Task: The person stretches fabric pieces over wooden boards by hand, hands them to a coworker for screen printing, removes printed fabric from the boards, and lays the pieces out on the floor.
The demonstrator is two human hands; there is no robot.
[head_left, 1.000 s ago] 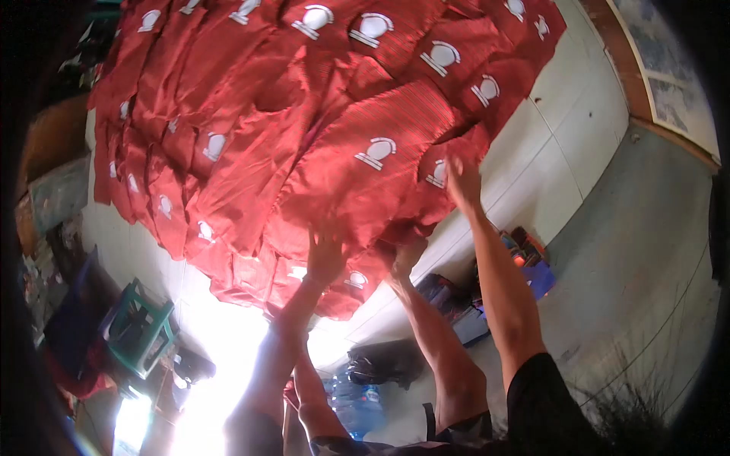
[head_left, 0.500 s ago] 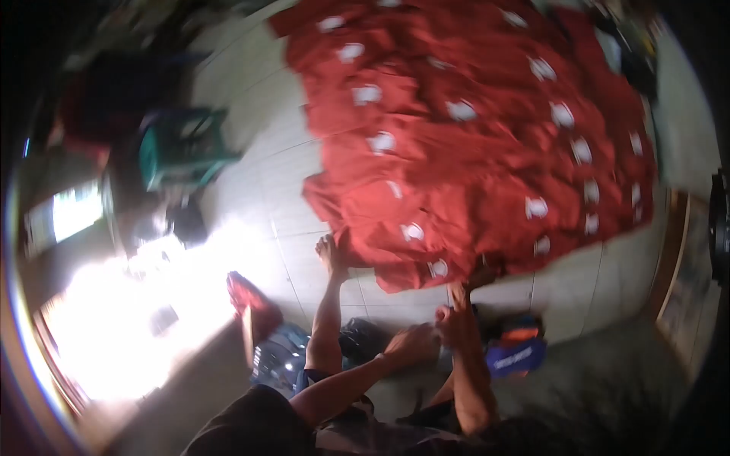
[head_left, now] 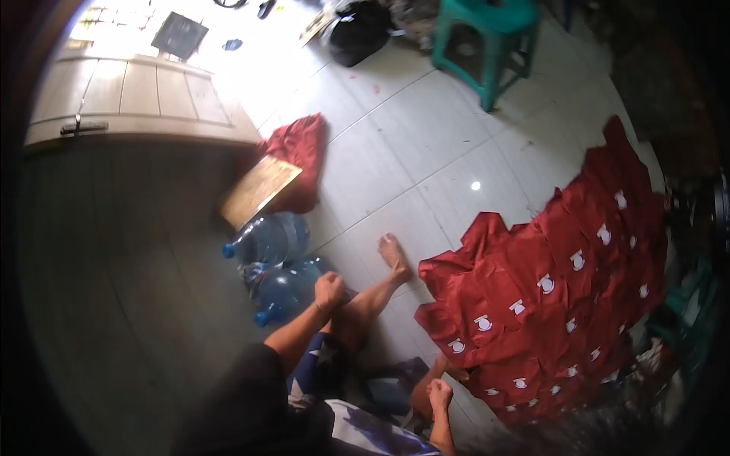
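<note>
My left hand (head_left: 329,290) is curled into a fist above my left leg, just right of two large water jugs, the farther jug (head_left: 275,237) and the nearer jug (head_left: 290,289). Both lie on their sides and have blue caps. Lower down, my right hand (head_left: 439,394) is also closed, with nothing visible in it. It is nearest to the red garments (head_left: 525,304), which lie overlapped on the floor with white printed emblems facing up. My bare left foot (head_left: 393,256) rests on the tiles to the left of them.
A red cloth bundle (head_left: 308,156) and a wooden board (head_left: 262,190) lie beyond the jugs. The wooden door (head_left: 137,95) stands at the left. At the back are a black bag (head_left: 357,34) and a green stool (head_left: 490,45) on the tiled floor (head_left: 403,144).
My view has swung left toward the bright doorway, so the garments now appear at the right. My hands, close together before, are now apart, the left one over by the jugs.
</note>
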